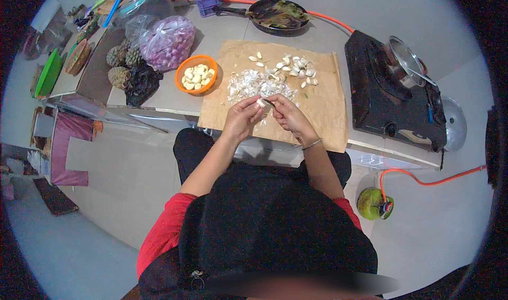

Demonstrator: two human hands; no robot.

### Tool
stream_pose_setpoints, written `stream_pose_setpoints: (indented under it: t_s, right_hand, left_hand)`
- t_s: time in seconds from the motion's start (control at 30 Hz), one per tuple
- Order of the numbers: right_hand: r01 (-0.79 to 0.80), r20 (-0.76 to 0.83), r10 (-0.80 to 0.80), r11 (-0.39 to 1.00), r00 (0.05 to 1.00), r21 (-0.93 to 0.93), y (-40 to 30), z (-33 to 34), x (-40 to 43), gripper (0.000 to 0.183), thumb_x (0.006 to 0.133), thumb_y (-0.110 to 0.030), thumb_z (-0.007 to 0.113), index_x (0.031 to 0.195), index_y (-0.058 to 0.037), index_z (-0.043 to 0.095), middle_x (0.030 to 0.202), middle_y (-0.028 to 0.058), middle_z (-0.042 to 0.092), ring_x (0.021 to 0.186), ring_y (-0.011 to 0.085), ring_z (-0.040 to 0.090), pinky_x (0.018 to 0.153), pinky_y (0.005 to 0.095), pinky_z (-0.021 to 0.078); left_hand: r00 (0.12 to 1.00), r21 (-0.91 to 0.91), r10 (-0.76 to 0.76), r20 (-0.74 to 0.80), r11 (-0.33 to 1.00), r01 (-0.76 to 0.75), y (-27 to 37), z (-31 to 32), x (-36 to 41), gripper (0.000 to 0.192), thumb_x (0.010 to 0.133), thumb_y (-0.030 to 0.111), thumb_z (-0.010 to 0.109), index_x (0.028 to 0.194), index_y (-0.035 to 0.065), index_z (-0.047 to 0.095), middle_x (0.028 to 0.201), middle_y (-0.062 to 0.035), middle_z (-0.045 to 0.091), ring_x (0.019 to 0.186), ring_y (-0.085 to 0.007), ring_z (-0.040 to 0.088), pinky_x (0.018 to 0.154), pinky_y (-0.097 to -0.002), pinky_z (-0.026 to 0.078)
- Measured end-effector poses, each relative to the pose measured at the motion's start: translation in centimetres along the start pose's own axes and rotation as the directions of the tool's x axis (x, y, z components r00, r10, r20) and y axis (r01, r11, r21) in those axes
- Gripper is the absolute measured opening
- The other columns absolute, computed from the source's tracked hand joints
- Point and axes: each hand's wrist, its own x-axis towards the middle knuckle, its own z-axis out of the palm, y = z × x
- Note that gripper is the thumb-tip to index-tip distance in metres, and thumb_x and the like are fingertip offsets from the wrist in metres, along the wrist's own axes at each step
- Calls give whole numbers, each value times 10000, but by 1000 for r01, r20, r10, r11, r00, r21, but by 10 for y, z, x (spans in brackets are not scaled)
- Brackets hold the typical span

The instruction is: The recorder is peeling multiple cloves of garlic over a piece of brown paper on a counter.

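Between the fingertips of my left hand [243, 115] is a pale garlic clove [261, 102]. My right hand [289, 115] grips a small dark-bladed knife [270, 102], its blade against or very close to the clove. Both hands are over the near part of a brown paper sheet [325, 117]. Just beyond them lies a heap of papery garlic skins [258, 83]. Unpeeled-looking garlic cloves [297, 66] are piled farther back on the right. To the left, an orange plastic basket [180, 83] holds several peeled cloves [197, 77].
A bag of shallots [168, 42] sits beyond the basket. A frying pan [278, 18] with dry leaves stands at the back. On the right is a black gas stove [373, 101] carrying a metal pot [405, 68]. An orange hose [424, 183] runs to a green gas cylinder [369, 204] below.
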Motion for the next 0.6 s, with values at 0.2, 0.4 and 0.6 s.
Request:
stream_pose_setpoints:
  t_s: [0.2,0.4,0.6]
  right_hand:
    - [160,-141,-183,974,973,-161,13,-1,7,277,942,-132,360,1148,-80,538,808,36,538,733,156,515,697,291,452]
    - [234,-101,-320,841,942,-487,12,5,3,275,948,-191,371,1159,-104,525,1033,147,615,966,275,594,829,375,448]
    - [-86,-410,-339,673,847,-735,1,11,-1,280,963,-231,344,1188,-146,489,1118,189,589,999,395,571,800,461,460]
  left_hand:
    - [997,-23,-41,59,999,43,-5,2,2,305,857,-40,559,1159,0,560,1025,-83,610,897,-127,605,778,-210,528]
    - [997,-151,-49,59,987,57,2,5,-1,291,842,-8,590,1130,8,550,996,-75,621,866,-134,617,788,-221,520]
    - [998,-5,-60,18,998,60,5,12,-7,250,857,13,563,1106,6,553,976,-89,618,887,-150,619,764,-222,521]
